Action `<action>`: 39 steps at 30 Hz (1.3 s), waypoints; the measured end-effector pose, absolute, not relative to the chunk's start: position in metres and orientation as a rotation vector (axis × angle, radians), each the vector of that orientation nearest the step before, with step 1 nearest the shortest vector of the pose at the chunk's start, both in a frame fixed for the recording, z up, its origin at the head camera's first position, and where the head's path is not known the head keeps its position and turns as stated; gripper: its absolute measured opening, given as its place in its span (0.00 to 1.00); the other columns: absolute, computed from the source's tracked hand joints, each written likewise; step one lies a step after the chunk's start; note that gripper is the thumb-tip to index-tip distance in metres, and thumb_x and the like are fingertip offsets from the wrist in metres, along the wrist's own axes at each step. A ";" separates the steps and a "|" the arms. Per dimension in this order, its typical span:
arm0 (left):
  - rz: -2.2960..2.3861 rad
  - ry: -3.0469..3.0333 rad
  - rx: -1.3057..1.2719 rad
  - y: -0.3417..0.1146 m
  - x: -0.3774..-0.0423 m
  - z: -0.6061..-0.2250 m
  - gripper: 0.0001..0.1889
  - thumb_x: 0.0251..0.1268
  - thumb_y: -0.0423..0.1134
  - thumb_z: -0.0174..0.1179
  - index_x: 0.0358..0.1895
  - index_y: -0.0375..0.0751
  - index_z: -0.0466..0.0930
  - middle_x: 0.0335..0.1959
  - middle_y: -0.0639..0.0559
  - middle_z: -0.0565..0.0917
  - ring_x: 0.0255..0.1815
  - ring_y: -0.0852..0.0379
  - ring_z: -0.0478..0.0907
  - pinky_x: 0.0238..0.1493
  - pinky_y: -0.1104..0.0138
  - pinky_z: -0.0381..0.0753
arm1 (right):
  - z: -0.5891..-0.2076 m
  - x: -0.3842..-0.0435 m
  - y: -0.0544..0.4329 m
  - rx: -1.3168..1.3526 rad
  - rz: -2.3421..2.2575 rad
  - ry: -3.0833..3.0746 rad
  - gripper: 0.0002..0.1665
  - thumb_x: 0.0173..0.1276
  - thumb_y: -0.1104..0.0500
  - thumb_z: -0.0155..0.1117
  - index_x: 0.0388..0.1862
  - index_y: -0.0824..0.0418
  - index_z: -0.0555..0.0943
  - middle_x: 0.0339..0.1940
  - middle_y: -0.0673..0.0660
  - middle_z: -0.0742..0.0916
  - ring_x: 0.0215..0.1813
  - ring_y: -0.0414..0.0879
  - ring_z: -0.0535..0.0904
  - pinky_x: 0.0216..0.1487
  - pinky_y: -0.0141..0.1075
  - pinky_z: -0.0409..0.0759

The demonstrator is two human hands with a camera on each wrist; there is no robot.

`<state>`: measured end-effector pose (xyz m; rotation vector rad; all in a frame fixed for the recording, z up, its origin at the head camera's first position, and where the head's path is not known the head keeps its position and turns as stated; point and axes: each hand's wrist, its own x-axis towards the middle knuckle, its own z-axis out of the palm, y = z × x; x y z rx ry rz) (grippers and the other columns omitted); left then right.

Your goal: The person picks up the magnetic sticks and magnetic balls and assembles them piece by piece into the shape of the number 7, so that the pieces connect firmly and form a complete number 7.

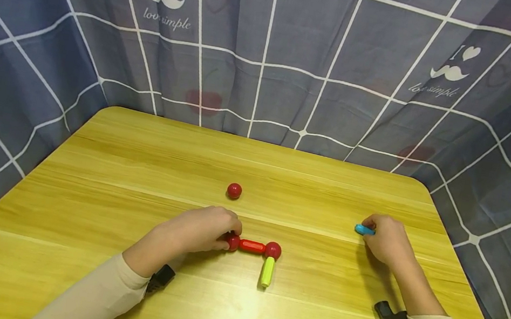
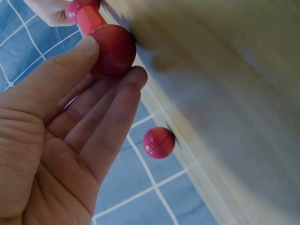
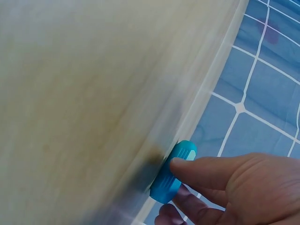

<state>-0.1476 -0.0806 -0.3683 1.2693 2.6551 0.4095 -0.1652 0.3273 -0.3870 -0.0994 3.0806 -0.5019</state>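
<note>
My left hand pinches a red ball between thumb and fingers. This ball sits at the left end of a short red rod, and a second red ball is at the rod's right end. From that second ball a yellow-green rod points toward the near side of the table. Over on the right, my right hand pinches a short blue ribbed rod close to the tabletop. The thumb lies across the rod's side in the right wrist view.
One loose red ball lies on the wooden table beyond the left hand. A blue-grey checked curtain hangs along the table's back and sides. Each wrist carries a black camera mount.
</note>
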 end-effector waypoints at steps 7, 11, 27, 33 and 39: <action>0.393 2.669 1.265 -0.079 -0.148 -0.369 0.07 0.55 0.34 0.72 0.34 0.45 0.82 0.31 0.59 0.81 0.30 0.64 0.73 0.36 0.71 0.77 | -0.388 -0.161 0.326 -0.110 -0.500 3.054 0.13 0.66 0.60 0.67 0.45 0.68 0.82 0.37 0.63 0.85 0.43 0.63 0.80 0.42 0.54 0.77; 0.393 2.670 1.267 -0.079 -0.148 -0.370 0.07 0.55 0.34 0.72 0.34 0.45 0.82 0.30 0.59 0.80 0.30 0.64 0.73 0.36 0.71 0.77 | -0.388 -0.155 0.322 -0.142 -0.523 3.034 0.12 0.66 0.60 0.67 0.45 0.67 0.82 0.37 0.61 0.85 0.42 0.61 0.80 0.42 0.53 0.78; 0.387 2.671 1.279 -0.079 -0.147 -0.368 0.07 0.56 0.34 0.71 0.33 0.45 0.82 0.29 0.59 0.79 0.29 0.64 0.72 0.34 0.71 0.75 | -0.383 -0.132 0.294 -0.273 -0.562 3.006 0.08 0.64 0.64 0.68 0.43 0.63 0.82 0.37 0.56 0.84 0.41 0.55 0.80 0.41 0.50 0.78; 0.398 2.667 1.279 -0.079 -0.147 -0.368 0.07 0.56 0.34 0.71 0.33 0.45 0.82 0.29 0.59 0.79 0.29 0.64 0.72 0.34 0.71 0.76 | -0.381 -0.124 0.281 -0.311 -0.576 2.998 0.09 0.63 0.66 0.68 0.42 0.63 0.82 0.37 0.56 0.84 0.40 0.53 0.81 0.40 0.48 0.80; 0.403 2.664 1.301 -0.079 -0.149 -0.369 0.07 0.56 0.34 0.71 0.32 0.44 0.81 0.28 0.59 0.78 0.29 0.64 0.72 0.33 0.71 0.75 | -0.381 -0.117 0.268 -0.346 -0.605 2.969 0.10 0.62 0.65 0.70 0.42 0.62 0.82 0.36 0.54 0.84 0.38 0.49 0.80 0.39 0.46 0.80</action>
